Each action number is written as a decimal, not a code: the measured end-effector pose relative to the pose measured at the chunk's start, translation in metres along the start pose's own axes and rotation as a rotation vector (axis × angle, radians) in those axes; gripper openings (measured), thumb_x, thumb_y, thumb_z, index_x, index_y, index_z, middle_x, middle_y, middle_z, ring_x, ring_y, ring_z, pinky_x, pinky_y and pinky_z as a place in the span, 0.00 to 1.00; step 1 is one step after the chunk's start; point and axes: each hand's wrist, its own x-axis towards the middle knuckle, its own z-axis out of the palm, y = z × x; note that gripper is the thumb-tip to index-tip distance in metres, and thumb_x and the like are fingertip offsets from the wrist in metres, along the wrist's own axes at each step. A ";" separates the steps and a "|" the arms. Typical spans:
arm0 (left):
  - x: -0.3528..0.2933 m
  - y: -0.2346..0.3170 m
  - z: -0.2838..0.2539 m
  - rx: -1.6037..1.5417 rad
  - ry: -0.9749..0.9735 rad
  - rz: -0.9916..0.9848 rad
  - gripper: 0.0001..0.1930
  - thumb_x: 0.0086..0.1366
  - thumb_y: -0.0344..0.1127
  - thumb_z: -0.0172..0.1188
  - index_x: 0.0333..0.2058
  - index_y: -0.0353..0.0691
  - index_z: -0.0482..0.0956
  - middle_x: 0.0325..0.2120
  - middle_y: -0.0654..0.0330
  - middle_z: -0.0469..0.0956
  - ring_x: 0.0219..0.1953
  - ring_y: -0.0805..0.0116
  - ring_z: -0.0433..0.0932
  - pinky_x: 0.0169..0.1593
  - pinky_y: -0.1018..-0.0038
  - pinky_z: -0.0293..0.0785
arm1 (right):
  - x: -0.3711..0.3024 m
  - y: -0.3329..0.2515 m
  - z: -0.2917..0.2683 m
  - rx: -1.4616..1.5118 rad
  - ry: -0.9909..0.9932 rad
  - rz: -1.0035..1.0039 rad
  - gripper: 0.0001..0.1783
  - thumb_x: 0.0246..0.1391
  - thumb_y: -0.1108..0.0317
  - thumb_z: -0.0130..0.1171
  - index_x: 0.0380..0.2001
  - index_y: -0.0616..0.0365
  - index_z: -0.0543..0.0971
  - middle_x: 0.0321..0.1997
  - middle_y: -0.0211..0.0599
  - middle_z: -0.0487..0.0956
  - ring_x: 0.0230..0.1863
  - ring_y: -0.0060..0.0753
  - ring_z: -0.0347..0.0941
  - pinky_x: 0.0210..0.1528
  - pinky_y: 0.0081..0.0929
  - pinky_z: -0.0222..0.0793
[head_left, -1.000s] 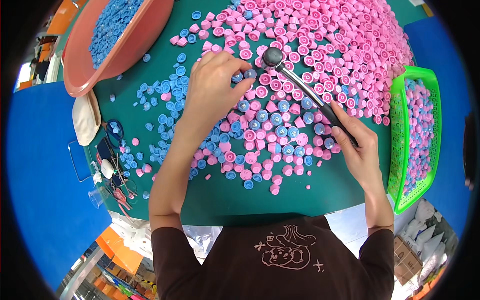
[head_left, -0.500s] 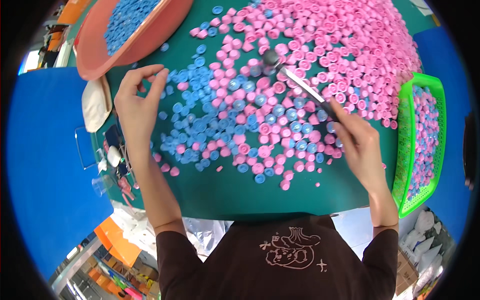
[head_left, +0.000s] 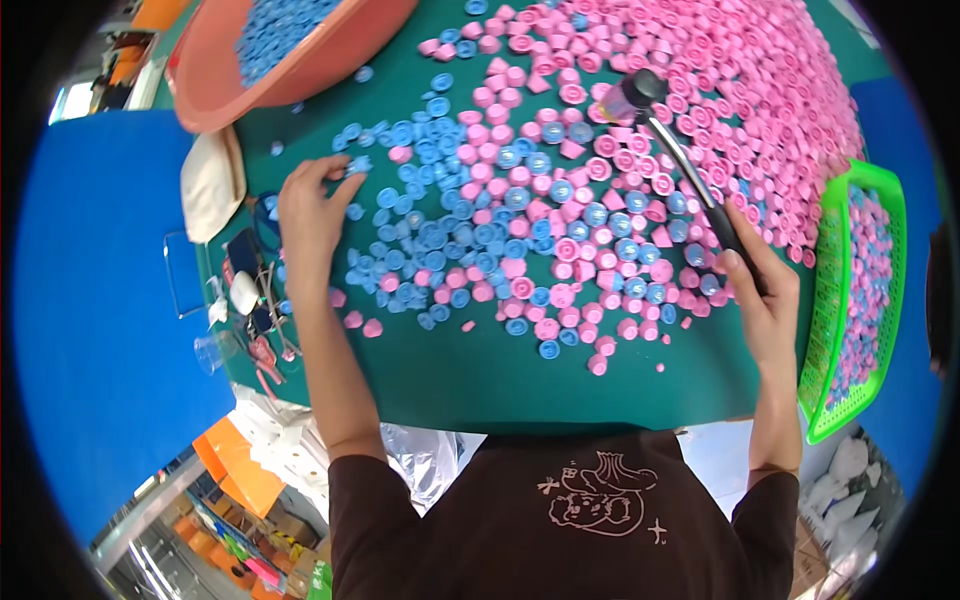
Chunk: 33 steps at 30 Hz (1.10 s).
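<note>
My left hand (head_left: 312, 215) is at the left edge of a spread of small blue plastic caps (head_left: 430, 150). Its thumb and forefinger close around a blue cap (head_left: 358, 165) at the fingertips. In my right hand (head_left: 765, 295) is a mallet (head_left: 685, 170) with a black grip, a silver shaft and a head with one black end and one amber, see-through end. The mallet's head hovers over mixed pink and blue caps (head_left: 600, 215), left of a dense heap of pink caps (head_left: 760, 90).
A salmon-coloured basin (head_left: 345, 60) of blue caps stands at the far left. At the right is a green basket (head_left: 815, 330) with mixed caps. A cream pouch (head_left: 212, 185) and small odds and ends (head_left: 243, 292) lie along the left edge of the green table (head_left: 560, 400).
My left hand has come down onto the blue caps and closed on one. The mallet has swung farther right and its head has turned. The whole view has shifted slightly.
</note>
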 end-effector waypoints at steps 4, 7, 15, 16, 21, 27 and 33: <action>-0.005 0.002 -0.005 0.000 0.001 -0.101 0.13 0.52 0.34 0.71 0.37 0.38 0.84 0.27 0.62 0.77 0.25 0.71 0.68 0.32 0.76 0.68 | 0.000 -0.001 -0.003 -0.004 -0.035 0.044 0.23 0.57 0.75 0.59 0.57 0.58 0.75 0.41 0.34 0.83 0.31 0.14 0.68 0.33 0.16 0.64; -0.003 0.059 0.003 -0.251 0.075 0.056 0.12 0.51 0.31 0.72 0.36 0.38 0.83 0.26 0.64 0.76 0.25 0.74 0.67 0.31 0.77 0.67 | 0.000 0.004 0.002 0.015 -0.006 -0.016 0.23 0.57 0.74 0.59 0.57 0.58 0.75 0.38 0.34 0.82 0.31 0.15 0.68 0.33 0.17 0.64; 0.017 0.161 0.053 -0.324 -0.119 0.643 0.12 0.49 0.30 0.71 0.34 0.40 0.81 0.35 0.61 0.79 0.36 0.64 0.75 0.39 0.72 0.71 | -0.002 0.010 -0.006 -0.016 0.017 -0.052 0.23 0.58 0.75 0.59 0.58 0.56 0.75 0.30 0.32 0.78 0.25 0.17 0.64 0.29 0.19 0.61; 0.019 0.164 0.059 -0.334 -0.144 0.683 0.12 0.49 0.31 0.71 0.34 0.40 0.81 0.35 0.61 0.79 0.38 0.62 0.75 0.41 0.70 0.72 | -0.003 0.012 -0.009 -0.018 0.018 -0.022 0.23 0.58 0.75 0.59 0.58 0.55 0.75 0.29 0.32 0.77 0.25 0.17 0.63 0.28 0.19 0.61; 0.032 0.175 0.076 -0.236 -0.089 0.687 0.12 0.49 0.33 0.71 0.32 0.39 0.81 0.30 0.62 0.75 0.35 0.62 0.72 0.39 0.68 0.69 | -0.005 0.017 -0.013 -0.008 0.044 -0.015 0.24 0.57 0.75 0.59 0.58 0.55 0.75 0.25 0.30 0.73 0.24 0.17 0.62 0.27 0.19 0.60; 0.034 0.178 0.080 -0.197 -0.152 0.642 0.12 0.49 0.34 0.71 0.33 0.38 0.82 0.30 0.62 0.75 0.36 0.62 0.72 0.40 0.68 0.69 | -0.007 0.023 -0.013 -0.007 0.037 -0.037 0.24 0.57 0.75 0.59 0.58 0.55 0.75 0.24 0.30 0.73 0.23 0.19 0.62 0.27 0.20 0.60; 0.033 0.176 0.076 -0.200 -0.125 0.644 0.15 0.47 0.35 0.73 0.34 0.39 0.83 0.31 0.62 0.76 0.38 0.62 0.72 0.42 0.68 0.69 | -0.007 0.014 -0.015 -0.090 -0.010 -0.089 0.26 0.55 0.78 0.59 0.58 0.55 0.75 0.22 0.33 0.70 0.22 0.23 0.64 0.26 0.21 0.60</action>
